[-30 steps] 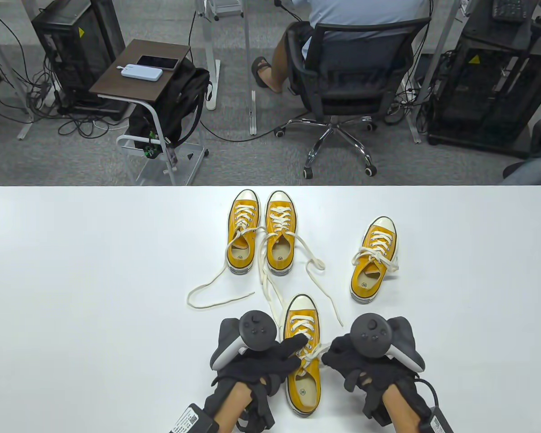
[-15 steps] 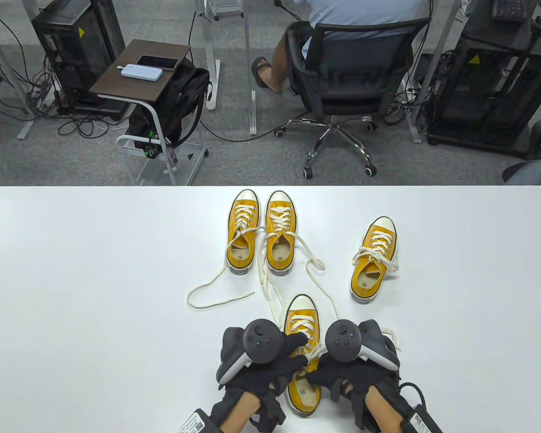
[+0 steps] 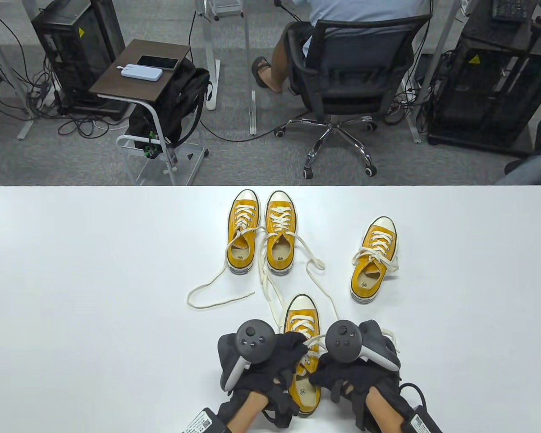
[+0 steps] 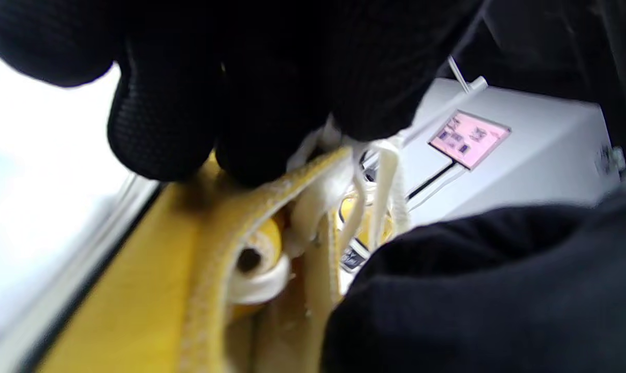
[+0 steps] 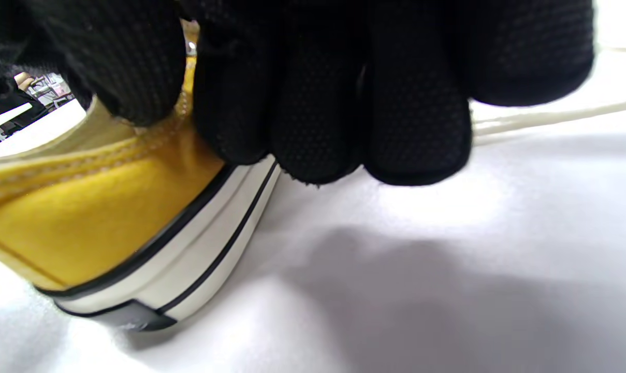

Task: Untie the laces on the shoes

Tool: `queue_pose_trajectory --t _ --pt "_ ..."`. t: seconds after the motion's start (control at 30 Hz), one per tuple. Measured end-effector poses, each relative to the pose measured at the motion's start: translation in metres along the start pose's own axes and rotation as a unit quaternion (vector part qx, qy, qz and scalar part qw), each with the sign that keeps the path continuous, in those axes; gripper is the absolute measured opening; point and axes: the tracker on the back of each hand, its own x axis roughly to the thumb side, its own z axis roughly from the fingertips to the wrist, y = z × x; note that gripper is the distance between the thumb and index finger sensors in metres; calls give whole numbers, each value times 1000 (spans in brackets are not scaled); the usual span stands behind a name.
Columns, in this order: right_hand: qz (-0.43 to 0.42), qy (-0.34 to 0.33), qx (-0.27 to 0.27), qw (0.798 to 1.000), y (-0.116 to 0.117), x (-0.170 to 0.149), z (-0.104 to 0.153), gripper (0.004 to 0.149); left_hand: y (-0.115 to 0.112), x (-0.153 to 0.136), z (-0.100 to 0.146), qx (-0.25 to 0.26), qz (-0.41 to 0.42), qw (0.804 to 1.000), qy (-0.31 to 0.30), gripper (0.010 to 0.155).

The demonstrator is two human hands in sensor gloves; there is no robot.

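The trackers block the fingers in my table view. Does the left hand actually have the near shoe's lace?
Observer: Yes. In the left wrist view, the left hand's fingertips pinch the cream lace just above the top eyelet of the near shoe.
Operator: And the right hand?
Observer: The right hand steadies the shoe. Its fingers press the outer side above the white sole, with the thumb at the collar.
Operator: Any loose lace there?
Observer: One strand lies on the table behind those fingers.
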Motion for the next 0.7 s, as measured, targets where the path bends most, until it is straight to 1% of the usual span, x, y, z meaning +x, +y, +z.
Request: queue_pose_trajectory --t 0.07,0.1,0.17,0.2,0.23,0.3,0.4,0.43,0.5,0.53,0.57,0.6,0.63,0.7 --pt "0 -4 -26 1000 -4 0 3 43 2 -7 -2 -5 28 1000 6 40" --pt "-4 -8 -54 999 -7 1 4 43 3 -10 -3 -15 37 999 20 40" --pt "-13 -15 -107 994 -10 2 6 41 4 -11 -4 -15 50 998 18 40" --pt "-17 -31 -136 990 -12 2 7 42 4 -11 -5 -18 47 999 19 40" --pt "-22 -32 -142 989 -12 3 7 45 4 -11 -4 -19 44 999 19 40" --pt "-39 -28 -135 990 -11 2 7 48 4 -11 -4 -15 42 999 17 40" --pt "-43 -18 -140 989 -11 0 7 48 5 -11 -4 -17 49 999 16 40" --pt "-46 -12 -141 989 -10 -2 6 48 5 -12 -3 -7 53 999 11 40" --pt "-68 -8 -141 988 -7 -4 4 56 5 -11 -4 -11 52 999 11 40" --pt "-86 7 -147 985 -5 -4 2 55 5 -10 -4 -26 46 998 15 40" --pt "-96 11 -165 982 -3 -3 2 52 5 -9 -4 -27 47 998 10 40" --pt "-103 24 -193 976 -2 -1 2 49 5 -9 -5 -25 44 999 5 40" --pt "-114 22 -201 973 -2 0 2 46 5 -9 -4 -27 39 999 7 40" --pt "-142 19 -196 970 -2 0 2 41 5 -8 -4 -23 36 999 4 40"
